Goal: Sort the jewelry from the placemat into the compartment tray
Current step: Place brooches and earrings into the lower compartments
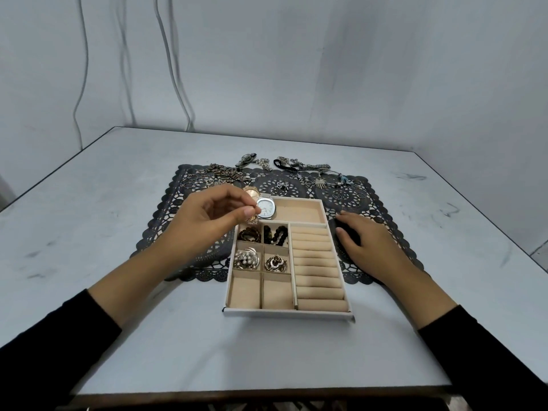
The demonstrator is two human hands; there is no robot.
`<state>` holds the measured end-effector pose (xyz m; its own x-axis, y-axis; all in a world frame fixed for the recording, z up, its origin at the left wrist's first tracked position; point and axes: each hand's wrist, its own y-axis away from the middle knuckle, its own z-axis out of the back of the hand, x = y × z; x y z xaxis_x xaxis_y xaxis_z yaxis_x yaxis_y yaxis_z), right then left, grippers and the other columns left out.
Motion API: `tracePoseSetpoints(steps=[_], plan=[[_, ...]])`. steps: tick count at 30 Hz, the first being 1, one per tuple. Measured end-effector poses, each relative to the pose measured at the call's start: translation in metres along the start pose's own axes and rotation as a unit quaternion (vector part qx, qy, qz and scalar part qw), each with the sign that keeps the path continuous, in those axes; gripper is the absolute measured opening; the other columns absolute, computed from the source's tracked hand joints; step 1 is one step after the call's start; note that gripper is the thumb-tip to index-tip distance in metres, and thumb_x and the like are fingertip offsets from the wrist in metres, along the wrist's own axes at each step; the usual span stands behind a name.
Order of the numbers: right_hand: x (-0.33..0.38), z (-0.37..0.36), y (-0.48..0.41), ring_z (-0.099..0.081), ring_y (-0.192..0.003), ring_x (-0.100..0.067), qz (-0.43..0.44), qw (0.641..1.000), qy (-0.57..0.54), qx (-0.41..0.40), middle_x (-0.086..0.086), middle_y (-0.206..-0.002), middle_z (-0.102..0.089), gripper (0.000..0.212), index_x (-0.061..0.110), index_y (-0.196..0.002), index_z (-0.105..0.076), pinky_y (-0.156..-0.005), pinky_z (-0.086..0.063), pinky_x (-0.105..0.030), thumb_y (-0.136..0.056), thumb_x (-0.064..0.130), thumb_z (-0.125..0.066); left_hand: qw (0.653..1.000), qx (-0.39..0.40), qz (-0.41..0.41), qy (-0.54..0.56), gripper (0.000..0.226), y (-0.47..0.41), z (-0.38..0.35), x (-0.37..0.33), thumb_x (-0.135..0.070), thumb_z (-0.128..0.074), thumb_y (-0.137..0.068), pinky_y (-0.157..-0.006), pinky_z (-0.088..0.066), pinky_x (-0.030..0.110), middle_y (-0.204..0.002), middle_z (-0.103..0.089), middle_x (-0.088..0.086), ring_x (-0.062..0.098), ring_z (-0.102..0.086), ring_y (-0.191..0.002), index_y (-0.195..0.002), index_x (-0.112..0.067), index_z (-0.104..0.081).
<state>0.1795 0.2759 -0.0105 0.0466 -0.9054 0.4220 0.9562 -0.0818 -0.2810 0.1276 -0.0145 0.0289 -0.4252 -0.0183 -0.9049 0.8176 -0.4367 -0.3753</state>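
Roughly, the sorting looks under halfway done. On the pale grey table (118, 203), the beige compartment tray (284, 314) sits on the near edge of the black lace-pattern placemat (184, 232). Four of its six small square cells are filled: a dark bracelet (249, 234), black beads (276, 234), a pearl-and-silver brooch (246, 258) and a gold heart piece (275, 262); the two nearest cells are bare, as are the padded ring rolls (317, 268) on the right. A silver square-faced watch (266, 208) and a rose-gold watch (252, 192) lie at the long back compartment's left end. The left hand (207, 221) pinches a small gold item (253, 216), too small to name, over that corner. The right hand (364, 241) rests flat and loosely spread on the mat beside the tray. Chains, bangles and thin rings (350, 200) remain scattered along the mat's far side.
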Motion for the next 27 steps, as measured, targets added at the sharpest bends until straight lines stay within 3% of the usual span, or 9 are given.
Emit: tracePoseSetpoints(steps=[9,14,19,23,27], plan=[[-0.003,-0.001,-0.001,-0.048,-0.128,-0.017,-0.002,1.0,0.005,0.0,-0.005,-0.137,-0.054,0.036,0.012,-0.129,-0.058,-0.104,-0.028,-0.019,-0.095,0.022,-0.054,0.999,0.043,0.004,-0.008,0.017,0.01,-0.002,0.006,-0.01,-0.068,-0.081,-0.082,-0.055,0.02,-0.095,-0.076,0.005,0.016,-0.073,-0.094,-0.097,-0.006,-0.068],[-0.003,-0.002,-0.002,-0.048,-0.127,-0.016,0.002,1.0,0.011,0.0,-0.004,-0.137,-0.054,0.036,0.012,-0.129,-0.058,-0.103,-0.026,-0.016,-0.095,0.022,-0.054,0.998,0.062,0.01,-0.009,0.017,0.014,0.003,0.009,-0.012,-0.069,-0.082,-0.085,-0.057,0.027,-0.095,-0.076,0.006,0.021,-0.072,-0.094,-0.098,-0.006,-0.069],[-0.003,-0.002,-0.002,-0.048,-0.127,-0.017,0.007,1.0,0.014,0.002,-0.005,-0.137,-0.055,0.036,0.011,-0.13,-0.058,-0.102,-0.026,-0.016,-0.095,0.022,-0.054,0.993,0.114,0.017,-0.014,0.01,0.018,0.005,0.013,-0.013,-0.07,-0.081,-0.076,-0.055,0.02,-0.095,-0.075,0.005,0.017,-0.072,-0.091,-0.091,-0.014,-0.072],[-0.004,-0.003,-0.002,-0.049,-0.127,-0.017,0.006,1.0,0.014,0.002,-0.005,-0.136,-0.055,0.036,0.011,-0.129,-0.058,-0.102,-0.026,-0.016,-0.095,0.022,-0.054,0.985,0.154,-0.01,-0.082,0.011,0.017,0.009,0.016,-0.018,-0.072,-0.082,-0.083,-0.054,0.02,-0.096,-0.076,-0.004,0.016,-0.071,-0.097,-0.092,-0.02,-0.074],[-0.005,-0.003,-0.002,-0.049,-0.127,-0.017,0.007,1.0,0.011,0.001,-0.005,-0.136,-0.055,0.036,0.011,-0.129,-0.058,-0.104,-0.028,-0.019,-0.095,0.022,-0.054,0.978,0.14,-0.05,-0.145,0.014,0.014,0.015,0.018,-0.02,-0.074,-0.082,-0.081,-0.054,0.019,-0.096,-0.075,-0.011,0.01,-0.071,-0.094,-0.096,-0.022,-0.075]])
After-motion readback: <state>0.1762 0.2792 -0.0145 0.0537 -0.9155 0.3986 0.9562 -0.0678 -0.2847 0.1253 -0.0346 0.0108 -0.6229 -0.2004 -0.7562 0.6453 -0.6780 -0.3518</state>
